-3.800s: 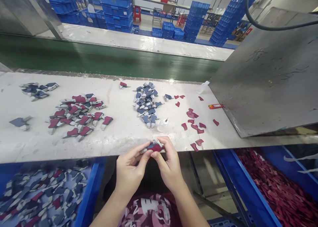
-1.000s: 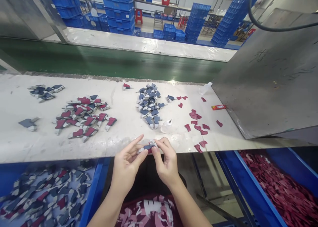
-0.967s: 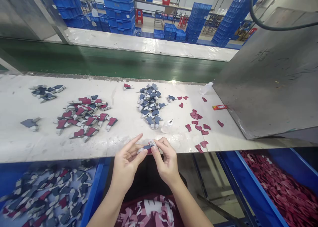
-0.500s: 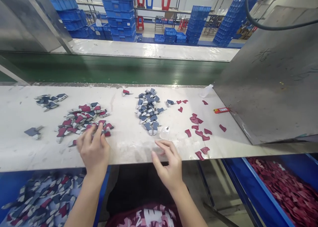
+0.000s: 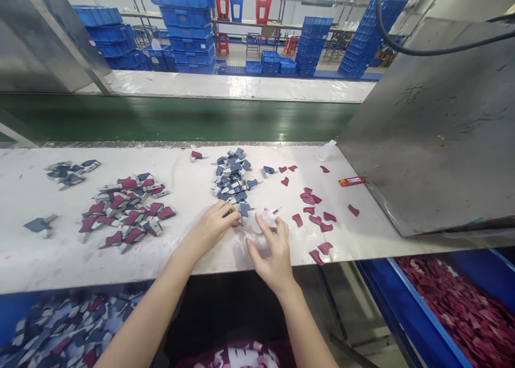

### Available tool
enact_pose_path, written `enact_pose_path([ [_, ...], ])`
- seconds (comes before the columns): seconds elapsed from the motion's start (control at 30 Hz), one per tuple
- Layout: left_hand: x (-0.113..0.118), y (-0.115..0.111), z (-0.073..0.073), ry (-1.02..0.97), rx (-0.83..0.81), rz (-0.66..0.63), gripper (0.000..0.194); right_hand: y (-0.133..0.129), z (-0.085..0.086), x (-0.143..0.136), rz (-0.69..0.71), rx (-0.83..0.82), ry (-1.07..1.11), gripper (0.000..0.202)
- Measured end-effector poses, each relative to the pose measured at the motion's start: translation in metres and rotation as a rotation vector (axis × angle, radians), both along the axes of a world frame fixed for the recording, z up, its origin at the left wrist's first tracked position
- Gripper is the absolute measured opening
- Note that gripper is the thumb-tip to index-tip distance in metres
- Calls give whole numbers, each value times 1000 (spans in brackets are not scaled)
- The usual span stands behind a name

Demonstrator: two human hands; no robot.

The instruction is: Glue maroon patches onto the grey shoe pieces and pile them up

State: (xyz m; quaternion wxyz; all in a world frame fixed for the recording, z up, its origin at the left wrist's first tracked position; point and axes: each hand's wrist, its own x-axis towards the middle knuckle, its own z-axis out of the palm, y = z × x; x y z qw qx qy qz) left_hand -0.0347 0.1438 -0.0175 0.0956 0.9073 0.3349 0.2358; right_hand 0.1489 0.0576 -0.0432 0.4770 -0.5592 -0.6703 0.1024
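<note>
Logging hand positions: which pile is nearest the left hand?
The middle blue pile: the left hand is at its near end. The mostly red pile and far-left pile lie farther off.

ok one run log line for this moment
left hand: at near end of blue-grey piece pile | right hand: at clear bottle, grip unclear | loose red pieces: right of bottle
</note>
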Motion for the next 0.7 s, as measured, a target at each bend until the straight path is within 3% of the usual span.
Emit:
enact_pose_path([
  [0.13, -1, -12, 1, -283, -106, 49, 31, -6, -6, 4, -88, 74, 170, 61],
  [0.23, -1, -30, -4, -484, -200, 170, 23, -12, -6, 7, -130, 60, 306, 51],
  [0.33, -4, -47, -13, -483, -235, 267, 17, -16, -2, 8, -121, 39, 358, 35],
  [0.5, -13, -64, -26, -408, -158, 382, 28, -14, 3, -3, -148, 15, 418, 30],
  [0.7, -8, -71, -23, -346, -178, 453, 41, -6, 3, -16, -112, 66, 408, 20],
])
